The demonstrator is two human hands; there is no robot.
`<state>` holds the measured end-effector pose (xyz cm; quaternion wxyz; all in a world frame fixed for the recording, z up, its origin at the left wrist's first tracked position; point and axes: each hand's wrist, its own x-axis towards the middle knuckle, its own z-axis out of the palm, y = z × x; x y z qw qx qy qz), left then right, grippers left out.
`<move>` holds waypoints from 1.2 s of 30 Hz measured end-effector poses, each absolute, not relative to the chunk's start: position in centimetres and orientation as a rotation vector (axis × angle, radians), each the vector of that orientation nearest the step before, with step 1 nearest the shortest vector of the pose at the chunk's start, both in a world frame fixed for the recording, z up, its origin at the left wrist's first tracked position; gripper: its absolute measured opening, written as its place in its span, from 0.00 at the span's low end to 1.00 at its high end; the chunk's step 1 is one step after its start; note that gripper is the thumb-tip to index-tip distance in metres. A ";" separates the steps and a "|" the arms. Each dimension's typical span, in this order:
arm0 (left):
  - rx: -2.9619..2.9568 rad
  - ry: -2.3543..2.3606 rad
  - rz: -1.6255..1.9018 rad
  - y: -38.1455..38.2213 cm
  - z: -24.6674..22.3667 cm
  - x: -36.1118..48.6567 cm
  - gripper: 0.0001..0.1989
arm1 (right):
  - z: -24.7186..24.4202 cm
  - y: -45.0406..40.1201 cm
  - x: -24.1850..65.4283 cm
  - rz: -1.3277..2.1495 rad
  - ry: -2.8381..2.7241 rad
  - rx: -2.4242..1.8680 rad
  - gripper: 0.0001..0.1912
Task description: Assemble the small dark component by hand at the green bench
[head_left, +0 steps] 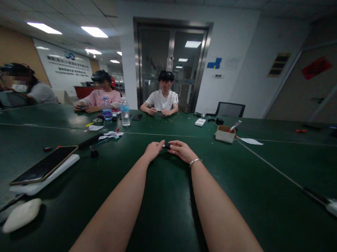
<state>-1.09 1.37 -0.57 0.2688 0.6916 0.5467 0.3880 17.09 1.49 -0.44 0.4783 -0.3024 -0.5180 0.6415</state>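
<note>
Both hands meet over the middle of the dark green table (pixel 164 201). Between them is a small black object (pixel 166 146) with a lighter, shiny part at its left end; it is too small to tell its kind. My left hand (pixel 153 150) pinches the left end, thumb on top. The fingers of my right hand (pixel 182 150) close round the other end and hide part of it. A silver bracelet (pixel 196 162) circles my right wrist.
At left lie a phone (pixel 46 164) on a white box (pixel 47 178) and a white mouse-like object (pixel 22 215). Water bottles (pixel 125 112), paper scraps (pixel 110 135) and a small open box (pixel 225 134) stand farther off. A cable (pixel 270 167) crosses the right side. Several people sit opposite.
</note>
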 end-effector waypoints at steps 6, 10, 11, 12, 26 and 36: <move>1.903 1.469 1.037 1.2 -0.5 -1.0 0.30 | -0.4 1.4 17.1 1.579 -1.259 -0.745 0.12; 1.916 1.440 1.075 1.0 -0.7 -0.8 0.24 | -0.3 1.4 17.0 1.556 -1.217 -0.796 0.09; 1.908 1.433 1.088 1.0 -0.7 -0.8 0.22 | -0.3 1.4 17.0 1.549 -1.207 -0.805 0.08; 1.898 1.419 1.107 1.0 -0.8 -0.8 0.20 | -0.3 1.5 16.9 1.545 -1.198 -0.810 0.07; 1.621 1.165 1.250 0.8 -0.4 -0.5 0.12 | -0.4 1.7 16.8 1.531 -1.194 -0.805 0.06; 1.565 1.233 1.153 1.1 -0.2 -0.4 0.14 | -0.3 1.4 16.8 1.536 -1.201 -0.787 0.08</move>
